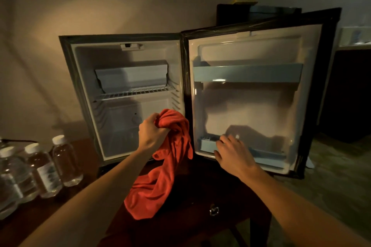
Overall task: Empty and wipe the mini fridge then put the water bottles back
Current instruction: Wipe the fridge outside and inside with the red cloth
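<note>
While the fridge (128, 94) stands open, the left hand (151, 133) grips a red cloth (166, 166).
Right hand (230, 153) rests flat-fingered on the door shelf (269, 156), right of the cloth; water bottles (40, 168) stand far left of the gripping hand.

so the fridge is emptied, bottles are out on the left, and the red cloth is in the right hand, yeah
Not quite. The head view shows the left hand gripping the red cloth; the right hand rests open on the lower door shelf. The fridge is emptied, and the bottles stand out on the left.
</note>
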Demonstrator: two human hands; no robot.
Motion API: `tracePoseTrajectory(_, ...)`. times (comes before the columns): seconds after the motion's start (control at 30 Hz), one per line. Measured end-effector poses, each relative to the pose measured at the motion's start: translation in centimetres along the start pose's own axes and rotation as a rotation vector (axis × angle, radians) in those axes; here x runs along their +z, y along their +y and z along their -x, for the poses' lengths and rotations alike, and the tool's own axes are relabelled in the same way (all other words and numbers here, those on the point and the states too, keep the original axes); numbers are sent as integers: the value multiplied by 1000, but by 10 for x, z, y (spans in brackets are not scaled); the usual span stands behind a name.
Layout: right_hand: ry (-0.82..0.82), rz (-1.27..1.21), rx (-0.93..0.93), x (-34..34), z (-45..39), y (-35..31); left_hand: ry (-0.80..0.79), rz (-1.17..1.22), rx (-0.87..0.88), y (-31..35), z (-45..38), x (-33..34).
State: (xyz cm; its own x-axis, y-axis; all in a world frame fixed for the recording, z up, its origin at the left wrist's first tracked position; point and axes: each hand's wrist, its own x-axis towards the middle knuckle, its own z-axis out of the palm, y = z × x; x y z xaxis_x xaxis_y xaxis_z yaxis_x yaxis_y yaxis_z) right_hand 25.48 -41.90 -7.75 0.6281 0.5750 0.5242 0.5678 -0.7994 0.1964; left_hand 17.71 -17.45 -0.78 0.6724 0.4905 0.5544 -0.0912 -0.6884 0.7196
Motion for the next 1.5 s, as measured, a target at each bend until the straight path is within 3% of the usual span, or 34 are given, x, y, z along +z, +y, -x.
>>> tracePoseTrajectory(0.13,93,3,54,1,-3,-1,1,-8,-10,-8,-4,-2)
tracePoseTrajectory(0.23,219,-174,-68,-3,-8,-26,2,-22,-23,-14,-5,-6)
tracePoseTrajectory(0.3,141,-385,-209,-8,-17,-54,-3,-27,-20,-15,-4,-12)
tracePoseTrajectory(0.4,63,-507,-318,-7,-32,-96,-23,-37,-17,-23,-2,-25)
tracePoseTrajectory(0.57,172,-158,-366,7,-53,-138,-162,-67,-89,-51,1,-55)
tracePoseTrajectory(0.67,216,-402,-275,20,-70,-163,-281,-25,-164,-83,5,-74)
tracePoseTrajectory(0.77,229,-490,-297,29,-86,-184,-345,6,-189,-114,12,-95)
tracePoseTrajectory(0.9,263,-598,-201,25,-106,-203,-237,38,-173,-139,20,-126)
tracePoseTrajectory(1.07,262,-623,-109,15,-134,-243,-39,-155,-106,-171,23,-156)
tracePoseTrajectory(1.23,279,-578,-272,38,-165,-296,-21,-283,77,-187,20,-163)
tracePoseTrajectory(1.5,224,-349,-461,94,-167,-345,-27,-205,35,-223,7,-155)
